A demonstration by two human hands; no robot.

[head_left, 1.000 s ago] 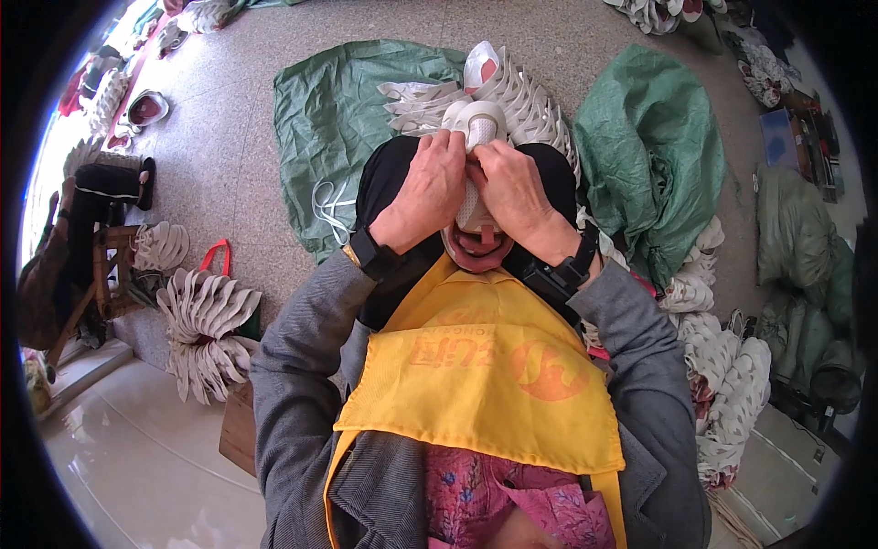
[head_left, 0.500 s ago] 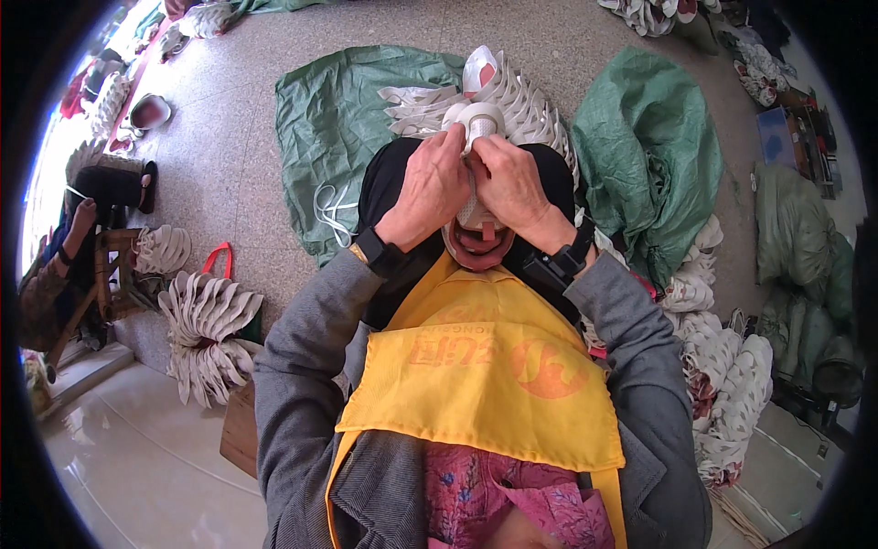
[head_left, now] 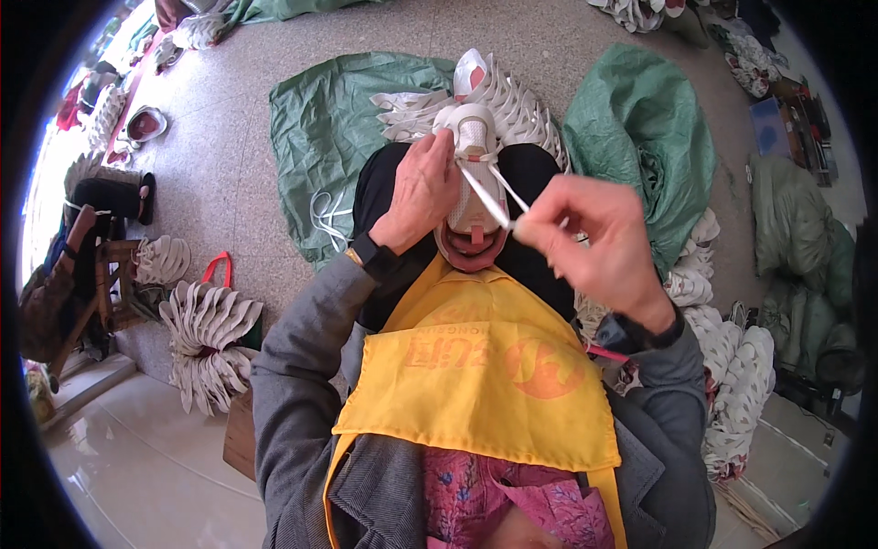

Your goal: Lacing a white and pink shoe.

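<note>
Between my knees rests a white shoe upper (head_left: 474,137), its toe pointing away from me and its reddish opening nearest my apron. My right hand (head_left: 594,233) is raised to the right of the shoe and pinches a white shoelace (head_left: 485,196). Both strands of the lace run taut from the front eyelets to my fingers. My left hand (head_left: 422,188) lies along the shoe's left side, its fingertips bent against the edge near the lacing; whether they grip the shoe or only press on it is partly hidden.
Rows of white shoe uppers (head_left: 526,114) lie beyond my knees on a green sheet (head_left: 315,119). A green sack (head_left: 640,146) stands to the right. More stacked uppers (head_left: 208,334) are at the left, near a seated person (head_left: 59,274). White laces (head_left: 327,215) lie on the sheet.
My right hand has moved from the shoe toward me and to the right, drawing the lace out taut. My left hand has shifted slightly left and stays at the shoe.
</note>
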